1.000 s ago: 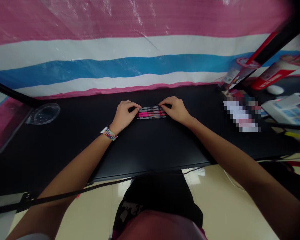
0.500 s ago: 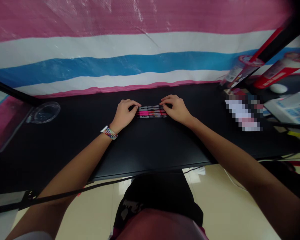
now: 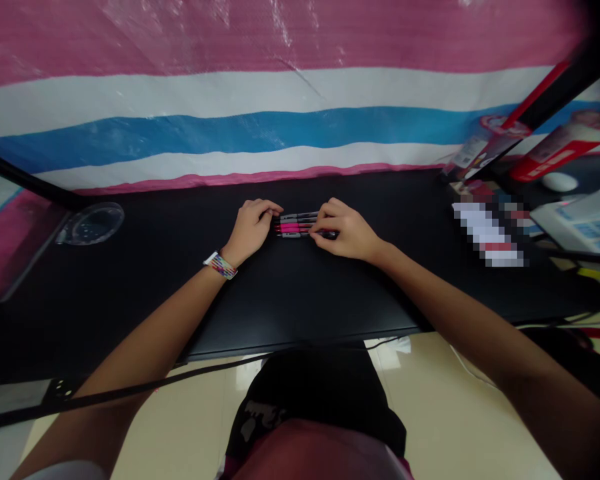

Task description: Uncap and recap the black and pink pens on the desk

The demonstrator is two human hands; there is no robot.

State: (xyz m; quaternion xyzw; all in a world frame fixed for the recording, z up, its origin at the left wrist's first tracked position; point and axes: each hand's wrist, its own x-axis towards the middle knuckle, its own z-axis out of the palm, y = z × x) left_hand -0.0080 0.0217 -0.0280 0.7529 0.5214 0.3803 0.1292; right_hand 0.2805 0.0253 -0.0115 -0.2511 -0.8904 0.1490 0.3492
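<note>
Several pens [image 3: 289, 228] lie side by side in a row on the black tabletop [image 3: 300, 293]. Most have grey grips, and one near the front has a bright pink grip. My left hand [image 3: 253, 227] rests at their left ends, its index finger stretched past the farthest pen and its thumb close by. My right hand [image 3: 344, 230] is over their right half, thumb and index finger pinching the nearest pen, whose dark end shows under the fingers. The right ends of the other pens are hidden behind this hand.
A clear plastic lid [image 3: 97, 223] lies at the left. Along the right stand a cup with a red straw [image 3: 487, 147] and a red-and-white container [image 3: 563, 147], near a white rounded object [image 3: 560, 182] and blurred-out papers [image 3: 490, 237]. A striped sheet [image 3: 280, 127] hangs behind.
My right hand has moved left and nearer to me, from the pens' right ends onto the nearest pen. My left thumb has drawn back slightly from the pen ends.
</note>
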